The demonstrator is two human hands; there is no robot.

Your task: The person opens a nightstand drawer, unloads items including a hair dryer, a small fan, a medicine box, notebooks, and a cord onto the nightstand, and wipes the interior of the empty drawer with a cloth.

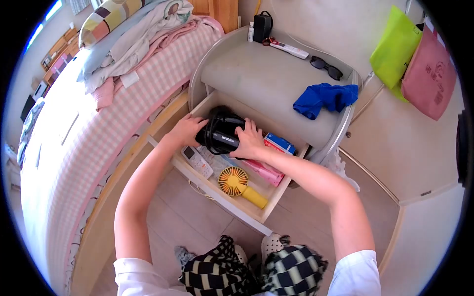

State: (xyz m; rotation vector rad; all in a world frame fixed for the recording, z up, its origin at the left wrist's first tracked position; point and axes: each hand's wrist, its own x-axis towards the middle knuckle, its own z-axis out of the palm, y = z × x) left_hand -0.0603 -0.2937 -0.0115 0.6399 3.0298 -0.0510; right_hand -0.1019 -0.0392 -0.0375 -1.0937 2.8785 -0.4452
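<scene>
A black cylindrical device (220, 132) — the exact type cannot be told, though a dark cord loops around its body — lies across the back of an open drawer (232, 203) in a pale bedside table (256, 74). Both hands are on it. The left hand (186, 130) grips the device's left end, fingers curled over the top edge. The right hand (250, 140) presses against the right end, fingers spread apart and laid flat over the black casing.

Inside the drawer, just in front of the device: a white remote control (196, 161) at the left, a yellow handheld fan (239, 184) lying with its handle pointing toward the drawer's right front corner, a pink flat packet (266, 171) beside the fan, and a red-and-blue box (279, 143) against the right wall, touching or nearly touching the right hand.

On the tabletop above the drawer: a crumpled blue cloth (326, 97) near the right edge, dark sunglasses (326, 67) behind it, a second white remote (289, 49), a small black pouch (262, 25) and a small white bottle (251, 31) at the back.

To the left stands a bed with a pink checked sheet (123, 123), heaped with bedding — a patchwork pillow (106, 17) on top. A lime-green bag (395, 47) and a pink bag (428, 79) hang at upper right.
</scene>
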